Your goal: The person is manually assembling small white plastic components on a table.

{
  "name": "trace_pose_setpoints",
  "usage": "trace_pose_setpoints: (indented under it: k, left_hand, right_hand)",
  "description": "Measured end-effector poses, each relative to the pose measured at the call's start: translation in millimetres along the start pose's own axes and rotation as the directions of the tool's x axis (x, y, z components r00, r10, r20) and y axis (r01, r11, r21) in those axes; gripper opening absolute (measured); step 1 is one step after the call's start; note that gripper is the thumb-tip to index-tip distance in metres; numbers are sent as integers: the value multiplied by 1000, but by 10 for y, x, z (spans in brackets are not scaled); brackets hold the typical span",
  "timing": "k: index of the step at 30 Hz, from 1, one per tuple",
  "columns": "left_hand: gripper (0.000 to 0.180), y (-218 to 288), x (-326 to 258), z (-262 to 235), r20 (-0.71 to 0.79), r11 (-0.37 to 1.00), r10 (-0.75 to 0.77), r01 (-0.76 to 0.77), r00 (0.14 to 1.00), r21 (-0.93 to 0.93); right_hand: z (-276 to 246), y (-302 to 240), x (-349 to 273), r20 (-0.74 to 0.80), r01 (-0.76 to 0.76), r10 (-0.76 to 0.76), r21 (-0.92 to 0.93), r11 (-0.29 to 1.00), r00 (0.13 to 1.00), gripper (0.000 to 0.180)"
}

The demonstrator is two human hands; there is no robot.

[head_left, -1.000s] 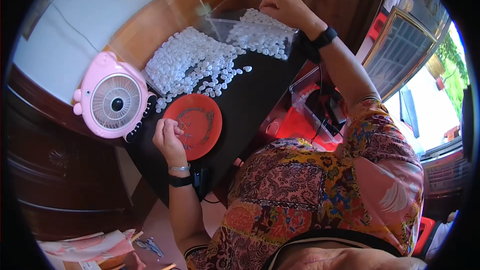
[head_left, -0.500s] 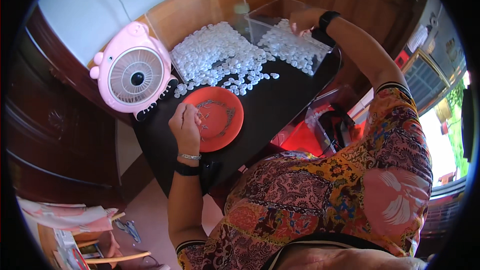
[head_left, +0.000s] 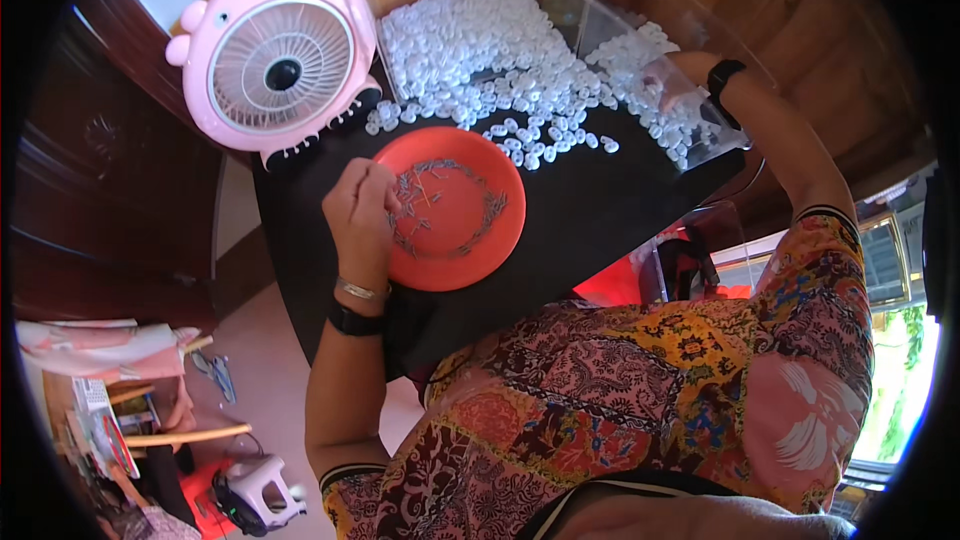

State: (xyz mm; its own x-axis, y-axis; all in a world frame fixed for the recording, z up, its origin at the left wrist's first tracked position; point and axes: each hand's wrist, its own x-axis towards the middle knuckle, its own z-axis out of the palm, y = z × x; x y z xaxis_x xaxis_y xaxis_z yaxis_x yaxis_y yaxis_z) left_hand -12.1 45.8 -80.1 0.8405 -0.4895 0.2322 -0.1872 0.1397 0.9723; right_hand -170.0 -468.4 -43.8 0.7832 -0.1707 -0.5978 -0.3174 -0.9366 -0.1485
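Observation:
Over the left rim of a round red plate, my left hand is closed with its fingertips pressed together; what they pinch, if anything, is too small to make out. Small grey metal pins lie scattered in a loose ring on the plate. My right hand reaches into a clear plastic bin at the far right, low over the small white plastic pieces inside. The bin's wall and blur obscure its fingers. A large heap of white oval pieces spreads across the table behind the plate.
A pink pig-shaped fan stands at the table's far left. The black tabletop runs between plate and bin. Beyond the right edge sits a red container with dark items. A purple-white stool is on the floor, lower left.
The view has shifted, so table and fan appear higher and larger. My right hand has gone lower into the bin, nearer the pieces. My left hand stays closed at the plate's left rim.

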Motion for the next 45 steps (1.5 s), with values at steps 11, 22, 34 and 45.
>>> trace_pose_setpoints:
  k: [11,22,34,45]
  left_hand:
    - [20,-195,22,6,11,989,-111,112,994,-92]
    - [21,-223,-15,107,-10,998,-51,51,999,-43]
    - [23,-362,-10,104,-29,996,23,-25,999,-80]
    - [21,-234,-7,61,-13,997,-49,48,999,-53]
  right_hand:
    - [-199,-378,-149,-293,-68,-33,-330,941,956,24]
    - [-317,-295,-322,-546,-33,13,-28,999,838,13]
    - [-344,-889,-598,-871,-28,-196,-234,972,450,12]
    - [84,-2389,546,-700,412,-458,-252,876,547,28]
